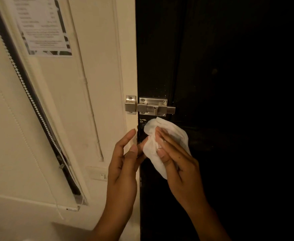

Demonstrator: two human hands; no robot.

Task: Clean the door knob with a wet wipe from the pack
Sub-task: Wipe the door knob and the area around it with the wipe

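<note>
A white wet wipe (pixel 153 150) is bunched in my right hand (pixel 179 164), whose fingers and thumb curl round it against the black door (pixel 229 84), just below a metal slide bolt (pixel 153 106). The wipe and my fingers hide whatever lies under them, so no door knob shows. My left hand (pixel 125 160) is raised beside the door's edge, its fingers nearly straight, one fingertip touching the wipe's left edge. The pack of wipes is out of view.
The bolt's keeper (pixel 131 104) is screwed to the cream door frame (pixel 125 49). A printed notice (pixel 43 26) hangs on the wall at upper left. A roller blind with a bead chain (pixel 29 96) runs diagonally. A light switch (pixel 99 173) sits low on the wall.
</note>
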